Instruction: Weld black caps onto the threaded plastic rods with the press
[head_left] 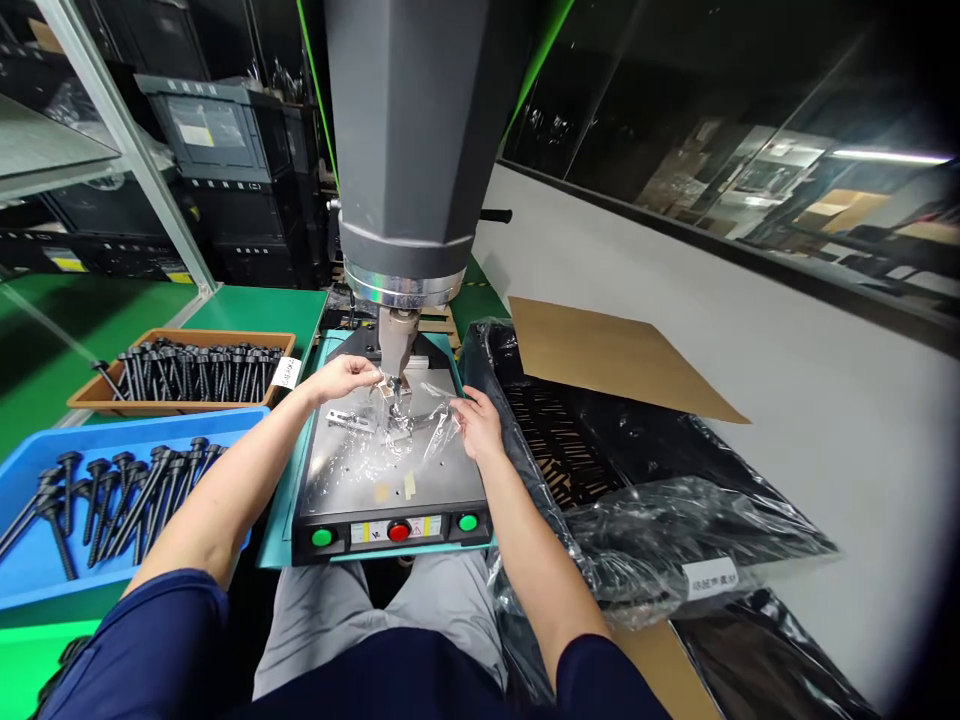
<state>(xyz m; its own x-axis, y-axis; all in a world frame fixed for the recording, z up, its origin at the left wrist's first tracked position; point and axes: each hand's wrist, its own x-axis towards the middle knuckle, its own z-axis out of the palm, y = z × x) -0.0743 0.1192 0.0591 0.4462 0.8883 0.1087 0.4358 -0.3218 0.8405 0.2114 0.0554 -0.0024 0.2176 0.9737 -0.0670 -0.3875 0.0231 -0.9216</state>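
Note:
Just left of the machine's metal tip (pixel 397 345), my left hand (pixel 346 378) is closed, with thumb and fingers pinched on the edge of a clear plastic film (pixel 441 428). To the right of the tip, my right hand (pixel 478 422) has its thumb and fingers closed on the film's other side. The crinkled film stretches between both hands, over a small fixture (pixel 396 405) on the grey metal plate (pixel 427 480). What lies under the film at the fixture is hard to make out.
A large grey machine head (pixel 405 130) hangs above the plate. On the left, a brown tray (pixel 180 407) and a blue tray (pixel 247 425) hold black bolt-like parts. On the right stands a plastic-lined box (pixel 517 450) with cardboard (pixel 615 350). Green buttons (pixel 322 538) and a red button (pixel 398 531) face me.

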